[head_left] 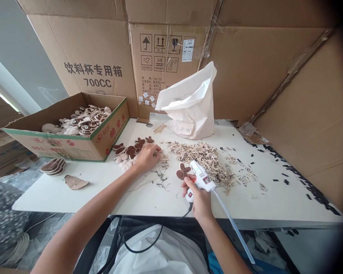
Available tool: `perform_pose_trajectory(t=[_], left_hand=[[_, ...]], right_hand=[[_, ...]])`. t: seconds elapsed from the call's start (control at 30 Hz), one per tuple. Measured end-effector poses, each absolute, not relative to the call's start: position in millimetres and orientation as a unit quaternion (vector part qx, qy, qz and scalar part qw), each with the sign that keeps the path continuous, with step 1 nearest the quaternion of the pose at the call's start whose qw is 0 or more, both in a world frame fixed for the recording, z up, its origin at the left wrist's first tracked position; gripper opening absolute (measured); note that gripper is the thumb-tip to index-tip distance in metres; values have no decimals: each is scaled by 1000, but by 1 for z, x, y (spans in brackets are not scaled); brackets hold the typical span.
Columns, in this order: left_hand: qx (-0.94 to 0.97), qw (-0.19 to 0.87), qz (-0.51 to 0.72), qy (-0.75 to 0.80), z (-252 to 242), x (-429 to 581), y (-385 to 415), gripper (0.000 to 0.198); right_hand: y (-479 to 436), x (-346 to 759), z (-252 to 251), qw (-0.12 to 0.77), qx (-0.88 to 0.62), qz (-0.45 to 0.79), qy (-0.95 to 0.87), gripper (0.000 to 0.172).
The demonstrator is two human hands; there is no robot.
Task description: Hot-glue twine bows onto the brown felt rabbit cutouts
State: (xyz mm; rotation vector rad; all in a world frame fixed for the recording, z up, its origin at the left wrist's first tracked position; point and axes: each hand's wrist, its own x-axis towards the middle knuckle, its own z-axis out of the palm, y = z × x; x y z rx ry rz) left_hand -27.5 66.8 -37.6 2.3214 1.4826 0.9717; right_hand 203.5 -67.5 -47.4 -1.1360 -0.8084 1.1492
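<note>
In the head view my right hand [201, 198] is wrapped around a white hot glue gun [201, 173], with a clear glue stick [234, 224] trailing out of its back. A brown flower-shaped plush piece [183, 171] is beside the gun's tip, close to my fingers; whether they touch it I cannot tell. My left hand [147, 156] reaches over to the plush pieces [130, 151], brown on some sides and pale on others. Its fingers are bent down into a few small tan bits [163, 161], and the fingertips are partly hidden.
A large heap of short pale pieces [200, 154] lies mid-table. Behind it stands a white bag [191, 110]. An open carton [60, 148] of plush pieces is at left, near a small plush stack [53, 166]. Black scraps [286, 163] line the right edge; cardboard walls [268, 68] enclose the back.
</note>
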Motion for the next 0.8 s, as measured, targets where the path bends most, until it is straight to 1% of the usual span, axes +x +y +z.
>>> perform_pose_trajectory(t=[0.27, 0.43, 0.63, 0.7, 0.8], left_hand=[[788, 93, 314, 522, -40, -26, 69, 15], [773, 109, 324, 535, -43, -26, 70, 23], [752, 98, 368, 538, -40, -22, 65, 17], [745, 111, 392, 528, -36, -21, 64, 18], [734, 168, 429, 499, -28, -20, 62, 20]], right_hand=[[-67, 203, -47, 621, -493, 499, -349, 35], [-67, 203, -48, 620, -494, 500, -349, 34], [-67, 204, -49, 621, -493, 495, -355, 35], [-67, 204, -49, 620, -494, 496, -355, 37], [-66, 204, -49, 620, -493, 497, -355, 37]])
